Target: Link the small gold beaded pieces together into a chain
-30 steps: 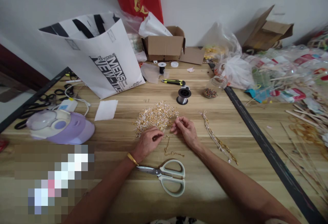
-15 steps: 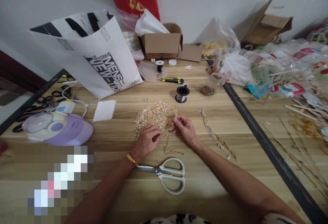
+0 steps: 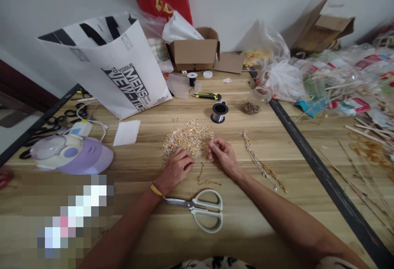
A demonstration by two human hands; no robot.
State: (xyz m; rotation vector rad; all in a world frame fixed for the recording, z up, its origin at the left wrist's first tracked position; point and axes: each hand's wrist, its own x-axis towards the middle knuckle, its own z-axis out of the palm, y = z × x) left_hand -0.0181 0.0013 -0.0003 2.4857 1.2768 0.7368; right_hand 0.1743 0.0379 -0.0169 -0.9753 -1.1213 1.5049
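My left hand (image 3: 178,166) rests at the near edge of a pile of small gold and silver chain pieces (image 3: 187,135), its fingers bent and thumb tip drawn in. To the right of the pile, my right hand (image 3: 223,154) has thumb and forefinger pinched together. Whatever either hand holds is too small to make out. Between and just below the hands lies a thin gold chain (image 3: 201,171), with another fine chain with a ring (image 3: 207,182) nearer me. Scissors with pale handles (image 3: 207,210) lie in front, blades pointing left. Gold and silver chains (image 3: 261,163) lie right of my right hand.
Beyond the pile stand a wire spool (image 3: 218,113), a yellow-black utility knife (image 3: 207,96) and a jar of beads (image 3: 256,100). A white bag (image 3: 107,68) and a purple appliance (image 3: 74,154) stand left. Plastic bottles (image 3: 353,64) and sticks crowd the right.
My left fingers have lowered slightly and turned toward the pile. My right hand stays pinched in nearly the same place. The view has shifted slightly.
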